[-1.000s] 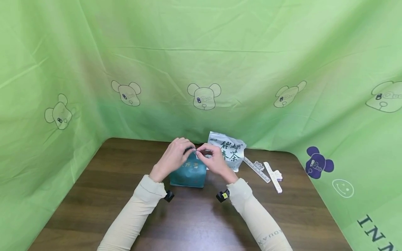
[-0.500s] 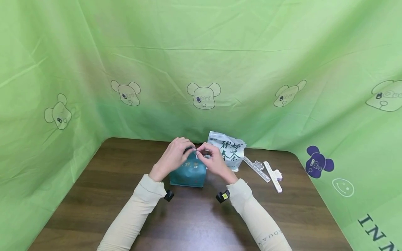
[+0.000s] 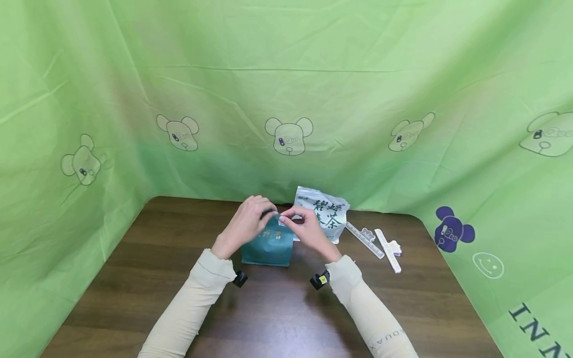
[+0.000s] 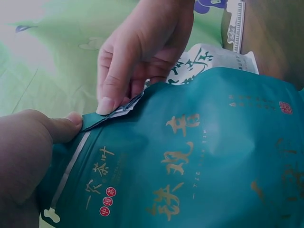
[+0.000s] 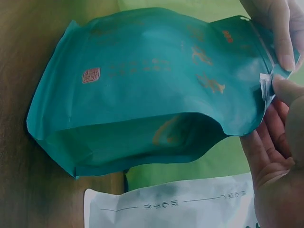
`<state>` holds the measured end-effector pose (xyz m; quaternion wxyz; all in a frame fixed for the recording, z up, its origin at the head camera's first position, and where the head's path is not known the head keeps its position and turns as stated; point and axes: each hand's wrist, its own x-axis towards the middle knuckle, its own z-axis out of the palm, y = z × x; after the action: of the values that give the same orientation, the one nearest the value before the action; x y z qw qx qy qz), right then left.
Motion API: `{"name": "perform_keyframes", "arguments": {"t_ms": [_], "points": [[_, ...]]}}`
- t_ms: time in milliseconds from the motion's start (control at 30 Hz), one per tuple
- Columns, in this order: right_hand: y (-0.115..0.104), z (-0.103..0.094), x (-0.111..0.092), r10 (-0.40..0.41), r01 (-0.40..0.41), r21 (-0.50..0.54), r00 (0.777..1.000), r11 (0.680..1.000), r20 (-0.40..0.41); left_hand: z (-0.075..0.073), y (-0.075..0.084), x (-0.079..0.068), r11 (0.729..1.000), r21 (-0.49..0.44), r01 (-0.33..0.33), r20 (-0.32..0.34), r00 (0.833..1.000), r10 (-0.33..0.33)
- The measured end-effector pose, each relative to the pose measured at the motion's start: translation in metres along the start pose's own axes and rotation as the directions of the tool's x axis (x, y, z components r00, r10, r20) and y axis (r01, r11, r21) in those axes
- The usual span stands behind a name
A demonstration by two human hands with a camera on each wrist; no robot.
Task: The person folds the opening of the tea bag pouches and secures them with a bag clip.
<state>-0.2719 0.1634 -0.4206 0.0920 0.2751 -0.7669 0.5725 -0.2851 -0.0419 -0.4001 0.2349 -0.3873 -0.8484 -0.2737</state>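
A teal tea bag (image 3: 268, 251) with gold characters stands upright near the back of the table. My left hand (image 3: 245, 221) pinches its top edge; the left wrist view shows the left thumb (image 4: 64, 126) there. At the bag's top right corner, my right hand (image 3: 308, 229) pinches the edge between thumb and fingers. The two hands nearly meet. Beside the right thumb (image 5: 285, 88), a silvery strip (image 5: 264, 86) of the rim is bent over. The pale seal line (image 4: 71, 166) runs across below the top edge. How far the mouth is parted cannot be told.
A white tea bag (image 3: 331, 211) with dark green characters lies behind the right hand. Two white sealing clips (image 3: 364, 240) lie on the brown table (image 3: 268, 313) at the right. A green cloth (image 3: 224, 89) hangs around the back and sides.
The right fingers have shifted slightly at the bag's top corner, and the index finger is straighter. The left hand and the bag stay almost still.
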Motion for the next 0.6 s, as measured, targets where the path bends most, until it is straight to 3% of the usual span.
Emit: {"name": "perform_keyframes", "arguments": {"t_ms": [100,400,600], "points": [[-0.0005,-0.0005,0.0003,0.016,-0.016,0.019,1.0,1.0,0.007,-0.0001,0.0,-0.0005,1.0,0.003,0.0,-0.003,1.0,0.0],[-0.0058,0.0014,-0.0013,-0.075,0.075,-0.053,0.997,0.996,-0.012,0.0007,0.0003,0.0,1.0,0.008,0.0,-0.01,1.0,0.0],[-0.0052,0.0007,-0.0028,-0.029,0.029,-0.029,1.0,0.999,-0.008,0.0012,0.0008,-0.0001,1.0,0.012,0.003,-0.01,1.0,-0.003]]}}
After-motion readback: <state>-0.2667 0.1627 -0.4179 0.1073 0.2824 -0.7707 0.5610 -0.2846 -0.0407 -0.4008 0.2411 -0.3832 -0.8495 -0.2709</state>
